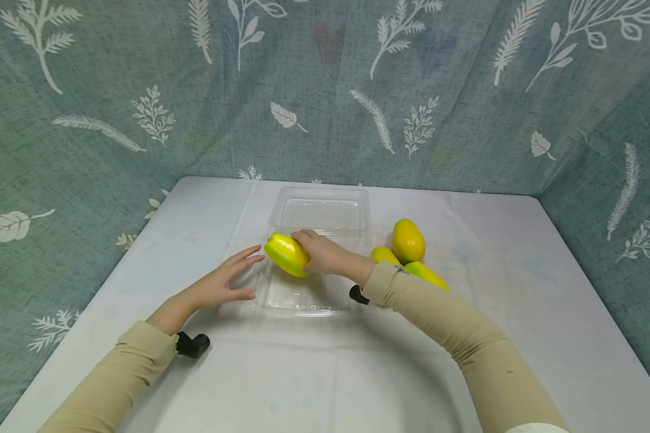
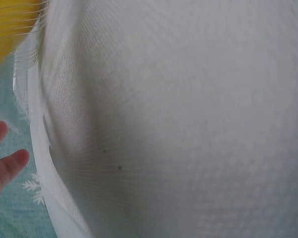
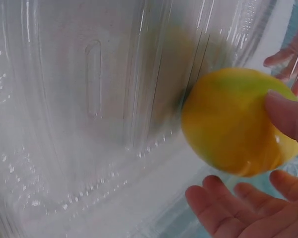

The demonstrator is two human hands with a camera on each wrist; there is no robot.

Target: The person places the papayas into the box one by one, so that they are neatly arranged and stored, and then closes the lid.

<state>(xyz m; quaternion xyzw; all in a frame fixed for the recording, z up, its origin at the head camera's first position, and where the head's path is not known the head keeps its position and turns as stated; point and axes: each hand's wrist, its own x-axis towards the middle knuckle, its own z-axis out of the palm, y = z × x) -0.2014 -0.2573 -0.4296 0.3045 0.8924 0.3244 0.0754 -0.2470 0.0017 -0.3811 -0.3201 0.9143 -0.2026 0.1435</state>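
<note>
My right hand [image 1: 325,254] holds a yellow-green mango [image 1: 286,255] over the near half of a clear plastic clamshell box [image 1: 303,311]. In the right wrist view its thumb lies on the mango [image 3: 233,124], with the other fingers around the lower side. My left hand [image 1: 219,287] is at the box's left edge, fingers spread toward the mango's left end and holding nothing. Only two of its fingertips [image 2: 12,166] show in the left wrist view. The box lies with its lid [image 1: 319,211] folded back flat, away from me.
Right of the box lie three more mangoes: a yellow one [image 1: 408,240] at the back, another [image 1: 383,255] beside it, and a yellow-green one [image 1: 427,275] partly behind the right sleeve. A white cloth [image 1: 303,379] covers the table. Patterned green curtain [image 1: 325,120] hangs behind.
</note>
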